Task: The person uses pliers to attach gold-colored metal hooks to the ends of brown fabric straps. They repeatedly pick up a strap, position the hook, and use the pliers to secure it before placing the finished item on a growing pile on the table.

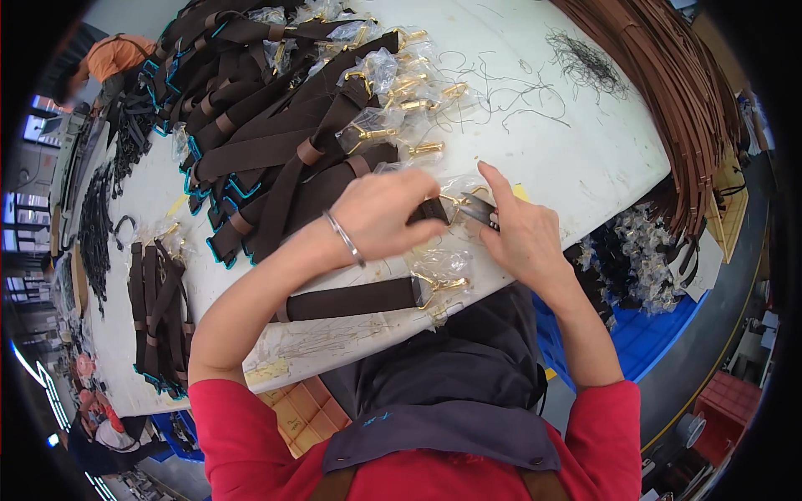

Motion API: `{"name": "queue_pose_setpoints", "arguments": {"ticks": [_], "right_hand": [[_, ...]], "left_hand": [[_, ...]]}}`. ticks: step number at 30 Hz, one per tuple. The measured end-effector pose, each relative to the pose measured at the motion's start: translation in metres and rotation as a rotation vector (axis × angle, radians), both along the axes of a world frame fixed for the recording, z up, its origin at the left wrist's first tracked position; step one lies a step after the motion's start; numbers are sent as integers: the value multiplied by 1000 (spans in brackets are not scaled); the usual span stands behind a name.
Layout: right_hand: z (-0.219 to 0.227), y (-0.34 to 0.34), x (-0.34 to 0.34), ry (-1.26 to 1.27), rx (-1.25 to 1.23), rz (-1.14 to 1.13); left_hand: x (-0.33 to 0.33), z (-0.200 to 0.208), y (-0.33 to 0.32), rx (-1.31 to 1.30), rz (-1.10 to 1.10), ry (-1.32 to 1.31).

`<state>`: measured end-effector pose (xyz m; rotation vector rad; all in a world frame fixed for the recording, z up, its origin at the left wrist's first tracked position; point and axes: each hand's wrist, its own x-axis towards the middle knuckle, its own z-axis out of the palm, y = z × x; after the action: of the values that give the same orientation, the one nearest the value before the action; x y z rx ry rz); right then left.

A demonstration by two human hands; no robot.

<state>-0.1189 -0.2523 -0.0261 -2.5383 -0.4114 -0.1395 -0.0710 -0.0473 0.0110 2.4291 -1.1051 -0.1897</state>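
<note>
- Left hand [388, 215] has thumb and fingers narrowed on the end of a dark webbing strap [432, 210], just right of the strap pile's lower part; the right hand [526, 240] holds small metal snips, forefinger raised.
- White worktable [614, 171]: lies under the strap pile and reaches out to its right.
- Strap pile [251, 157]: dark brown webbing with leather loops and teal-edged ends; its size suggests most of the batch lies here, though I cannot tell finished straps from waiting ones.
- Narrow brown strips [668, 100]: draped over the table edge, well right of the strap pile.
- Blue crate [656, 334]: below and right of the strap pile, holding plastic-wrapped pieces.
- Small strap bundle [150, 301]: left of and below the strap pile, set apart, perhaps a sorted lot.
- Single strap [351, 301]: below the strap pile, nearest the body; whether done is unclear.
- Snips [479, 209]: right of the strap pile, blades at the held strap's clasp end; contact cannot be told. This piece seems midway.
- Gold clasp [454, 199]: on the held strap, right of the strap pile.
- Loose threads [589, 65]: tangled beyond the strap pile's right side, suggesting several pieces are already trimmed.
</note>
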Motion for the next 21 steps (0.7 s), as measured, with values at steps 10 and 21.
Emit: {"name": "queue_pose_setpoints", "arguments": {"ticks": [10,21], "right_hand": [[13,-23,51,605,380,174],[18,16,34,55,-191,136]], "left_hand": [[-34,-44,33,20,122,-326],[-6,-32,40,15,145,273]]}}
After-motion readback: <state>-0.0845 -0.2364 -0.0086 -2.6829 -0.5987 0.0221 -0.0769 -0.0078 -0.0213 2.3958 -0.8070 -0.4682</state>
